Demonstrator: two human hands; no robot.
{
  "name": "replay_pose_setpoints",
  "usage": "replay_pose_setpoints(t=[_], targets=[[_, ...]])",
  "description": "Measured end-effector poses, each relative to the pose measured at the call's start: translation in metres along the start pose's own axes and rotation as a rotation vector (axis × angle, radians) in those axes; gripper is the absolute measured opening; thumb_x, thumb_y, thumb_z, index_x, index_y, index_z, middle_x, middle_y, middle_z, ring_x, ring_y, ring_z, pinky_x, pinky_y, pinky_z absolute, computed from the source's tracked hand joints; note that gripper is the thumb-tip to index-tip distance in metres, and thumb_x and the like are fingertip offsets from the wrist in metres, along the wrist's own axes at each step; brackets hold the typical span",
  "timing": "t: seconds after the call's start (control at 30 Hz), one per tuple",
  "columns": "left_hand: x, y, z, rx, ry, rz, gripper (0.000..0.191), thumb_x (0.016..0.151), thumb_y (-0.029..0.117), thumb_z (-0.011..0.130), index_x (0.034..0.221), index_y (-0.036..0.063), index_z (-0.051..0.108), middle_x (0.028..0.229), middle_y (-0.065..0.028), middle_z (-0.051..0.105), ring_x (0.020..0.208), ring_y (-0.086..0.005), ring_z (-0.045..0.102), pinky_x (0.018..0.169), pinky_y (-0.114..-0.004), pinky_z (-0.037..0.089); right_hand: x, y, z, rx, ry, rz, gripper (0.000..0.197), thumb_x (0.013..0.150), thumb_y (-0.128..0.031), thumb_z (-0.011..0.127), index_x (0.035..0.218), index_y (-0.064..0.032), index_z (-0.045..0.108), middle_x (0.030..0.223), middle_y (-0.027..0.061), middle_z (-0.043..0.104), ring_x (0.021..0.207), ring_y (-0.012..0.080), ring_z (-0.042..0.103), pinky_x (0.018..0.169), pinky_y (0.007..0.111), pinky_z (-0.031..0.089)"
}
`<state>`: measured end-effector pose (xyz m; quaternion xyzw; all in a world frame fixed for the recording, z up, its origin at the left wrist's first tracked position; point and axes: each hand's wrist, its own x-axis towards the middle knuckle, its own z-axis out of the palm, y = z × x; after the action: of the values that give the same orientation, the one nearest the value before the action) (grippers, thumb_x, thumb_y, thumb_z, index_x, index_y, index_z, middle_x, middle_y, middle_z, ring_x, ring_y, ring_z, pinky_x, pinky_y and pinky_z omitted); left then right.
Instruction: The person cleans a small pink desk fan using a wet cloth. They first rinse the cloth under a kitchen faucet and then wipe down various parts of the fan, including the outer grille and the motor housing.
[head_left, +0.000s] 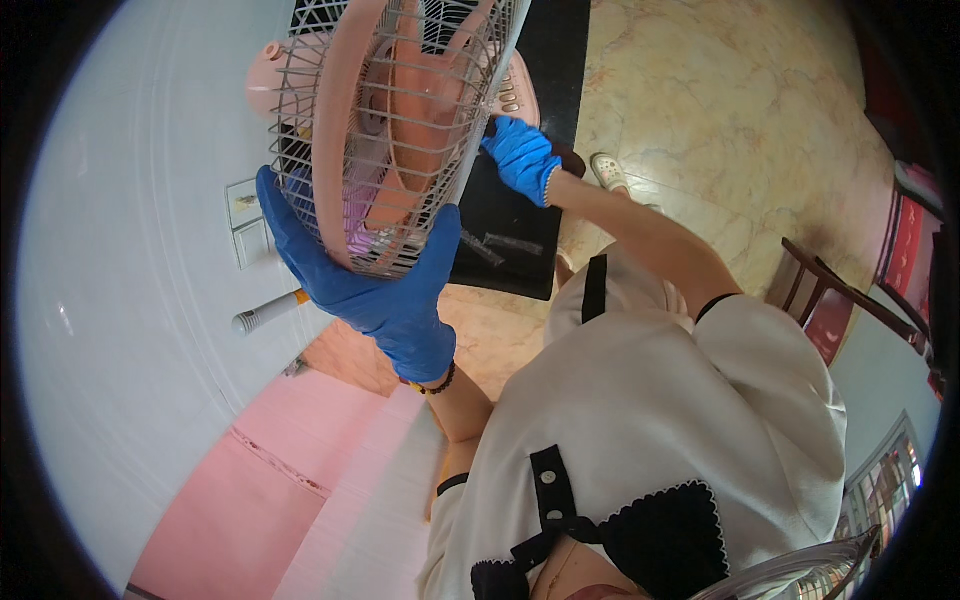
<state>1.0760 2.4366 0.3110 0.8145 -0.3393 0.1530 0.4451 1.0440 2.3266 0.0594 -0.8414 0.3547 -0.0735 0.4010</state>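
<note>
A pink electric fan stands before me, its round wire guard seen from the side with a pink rim band. Inside the guard are the pink fan blades, and the motor housing bulges out behind. My left hand, in a blue glove, grips the guard's lower edge, thumb on the front and fingers behind. My right hand, also blue-gloved, is curled at the front grille around a small dark object, mostly hidden by the fist. The fan's control base with several buttons lies just beyond that hand.
A black tabletop is beneath the fan. At left, the pale wall carries a switch plate; near it is a white cylinder with an orange band. A wooden chair stands at right on the marbled floor.
</note>
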Motion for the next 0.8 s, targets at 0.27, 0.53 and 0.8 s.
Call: replay_pose_setpoints(t=[0.27,0.53,0.8], targets=[[0.001,0.003,0.006,0.049,-0.002,0.055,0.104,0.043,0.024,0.085,0.133,0.0015,0.036,0.126,-0.0138,0.047,0.111,-0.0260,0.049,0.092,-0.037,0.040,0.002,0.021,0.009,-0.222,-0.011,-0.058,0.023,0.085,-0.020,0.049,0.088,0.0004,0.060,0.092,0.0242,0.059,0.081,0.0378,0.059,0.070,0.043,0.048],[0.001,0.004,0.003,-0.028,0.012,-0.046,0.102,0.045,0.024,0.085,0.132,0.0014,0.036,0.124,-0.0138,0.048,0.109,-0.0259,0.050,0.091,-0.037,0.041,0.020,0.003,-0.031,-0.344,-0.057,-0.243,0.021,0.078,-0.010,0.050,0.089,0.0033,0.061,0.093,0.0243,0.059,0.083,0.0345,0.060,0.073,0.042,0.048],[0.001,0.007,0.009,0.112,0.046,0.031,0.100,0.046,0.024,0.085,0.132,0.0023,0.038,0.126,-0.0145,0.047,0.111,-0.0267,0.050,0.092,-0.038,0.041,0.031,0.016,0.003,-0.670,-0.007,-0.426,0.019,0.077,-0.008,0.052,0.088,0.0011,0.063,0.089,0.0171,0.059,0.081,0.0290,0.059,0.067,0.038,0.047]])
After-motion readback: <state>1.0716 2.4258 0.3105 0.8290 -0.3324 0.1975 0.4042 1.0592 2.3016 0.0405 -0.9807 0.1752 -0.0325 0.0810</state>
